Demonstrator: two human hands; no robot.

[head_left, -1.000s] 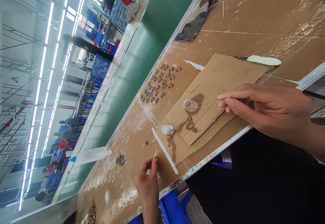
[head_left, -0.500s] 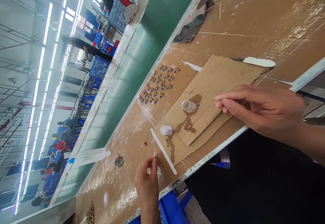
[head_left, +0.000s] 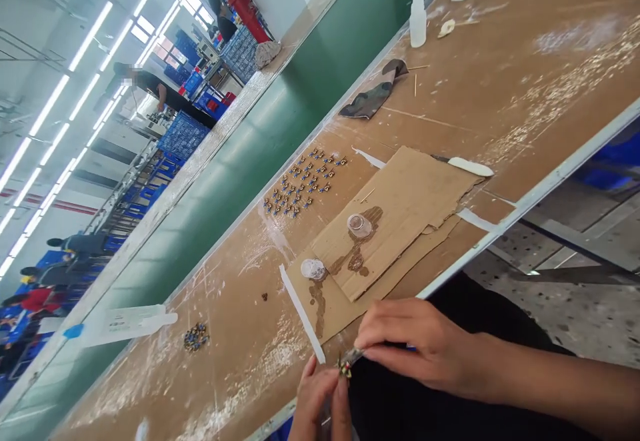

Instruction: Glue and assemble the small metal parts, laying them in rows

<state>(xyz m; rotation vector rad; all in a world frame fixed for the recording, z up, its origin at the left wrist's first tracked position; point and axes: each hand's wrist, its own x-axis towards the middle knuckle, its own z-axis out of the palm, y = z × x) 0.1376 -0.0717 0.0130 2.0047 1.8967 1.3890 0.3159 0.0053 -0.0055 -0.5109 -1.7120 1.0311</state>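
My left hand (head_left: 320,391) is closed at the table's front edge, pinching a small gold piece with coloured spots (head_left: 345,368) between its fingertips. Coming in from the right, my right hand (head_left: 407,334) is closed too. Its fingers pinch a thin greyish strip (head_left: 354,356), whose far end meets the small piece; its exact kind is unclear. Beyond the hands lies layered cardboard (head_left: 400,188) with wet brown stains. Upon it stand a small clear cup (head_left: 358,224) and a cup with white contents (head_left: 313,269).
Small blue-and-gold pieces (head_left: 297,184) lie in rows behind the cardboard. A pile of similar ones (head_left: 195,338) is left, near a lying plastic bottle (head_left: 120,324). Camouflage cloth (head_left: 373,94), a white-handled tool (head_left: 470,166) and an upright bottle (head_left: 418,18) are farther right.
My hands have come together at the table's front edge. The right moved down and left from over the cardboard and now holds a greyish strip. The view has shifted, showing bottles at the far right.
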